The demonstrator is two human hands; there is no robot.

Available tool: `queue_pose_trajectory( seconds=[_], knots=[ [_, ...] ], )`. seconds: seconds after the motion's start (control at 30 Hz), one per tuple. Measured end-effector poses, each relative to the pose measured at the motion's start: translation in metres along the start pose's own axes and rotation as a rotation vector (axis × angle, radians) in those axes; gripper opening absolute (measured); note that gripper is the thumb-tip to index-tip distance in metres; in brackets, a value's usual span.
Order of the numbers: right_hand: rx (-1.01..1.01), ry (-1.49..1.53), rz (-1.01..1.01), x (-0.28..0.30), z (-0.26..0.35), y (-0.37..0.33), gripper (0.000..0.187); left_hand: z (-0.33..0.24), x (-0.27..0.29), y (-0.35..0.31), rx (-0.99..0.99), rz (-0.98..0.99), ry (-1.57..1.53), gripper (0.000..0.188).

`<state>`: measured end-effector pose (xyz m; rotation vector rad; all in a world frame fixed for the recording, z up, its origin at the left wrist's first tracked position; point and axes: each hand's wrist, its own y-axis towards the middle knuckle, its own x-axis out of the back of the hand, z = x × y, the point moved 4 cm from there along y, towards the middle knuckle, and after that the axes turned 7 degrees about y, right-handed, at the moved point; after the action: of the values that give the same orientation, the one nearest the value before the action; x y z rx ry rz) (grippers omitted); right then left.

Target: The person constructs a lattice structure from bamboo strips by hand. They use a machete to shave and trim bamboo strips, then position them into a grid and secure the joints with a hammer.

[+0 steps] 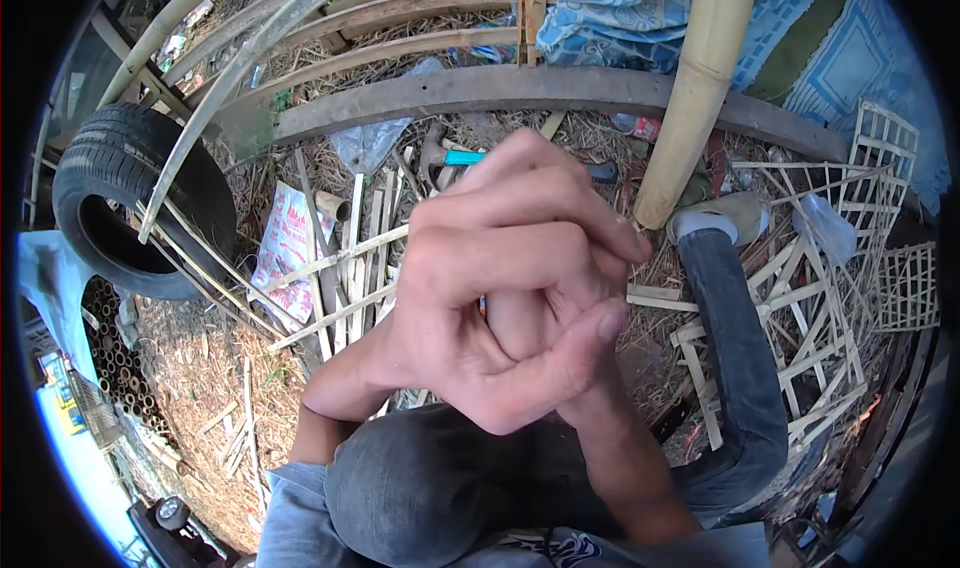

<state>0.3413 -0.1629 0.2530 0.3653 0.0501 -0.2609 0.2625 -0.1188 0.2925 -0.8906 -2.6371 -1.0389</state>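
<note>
My two hands are clasped together, raised close before me. The left hand (470, 268) is in front, its fingers curled over and its thumb pointing right. Inside its grip shows a rounded part of my right hand (520, 323); the rest of that hand is mostly hidden, and I cannot see whether anything lies within it. Beyond the hands, on the ground, is a claw hammer (432, 155) with a teal and dark handle, partly covered by my fingers. Pale split bamboo strips (352, 258) lie left of my hands, some passing behind them.
A black tyre (140, 198) stands at the left, with long bamboo strips leaning by it. A thick bamboo pole (695, 88) comes down beside my shoe (730, 218). Woven bamboo lattice pieces (880, 168) lie right. A curved beam (480, 88) crosses behind, near blue patterned cloth (620, 18).
</note>
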Motion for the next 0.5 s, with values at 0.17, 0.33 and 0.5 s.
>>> queue_pose_trajectory(
  seconds=[0.17, 0.33, 0.5],
  knots=[
    [0.068, 0.115, -0.008, -0.030, -0.009, 0.009, 0.014, 0.003, 0.020, -0.005, -0.063, -0.156, 0.078, 0.029],
    [-0.016, 0.105, -0.040, -0.009, -0.005, 0.008, 0.019, 0.017, 0.001, -0.014, 0.023, -0.187, -0.020, 0.024],
    [-0.184, 0.076, 0.049, 0.014, -0.012, 0.017, 0.026, 0.023, -0.011, -0.029, 0.026, -0.153, -0.096, 0.065]
  ],
)
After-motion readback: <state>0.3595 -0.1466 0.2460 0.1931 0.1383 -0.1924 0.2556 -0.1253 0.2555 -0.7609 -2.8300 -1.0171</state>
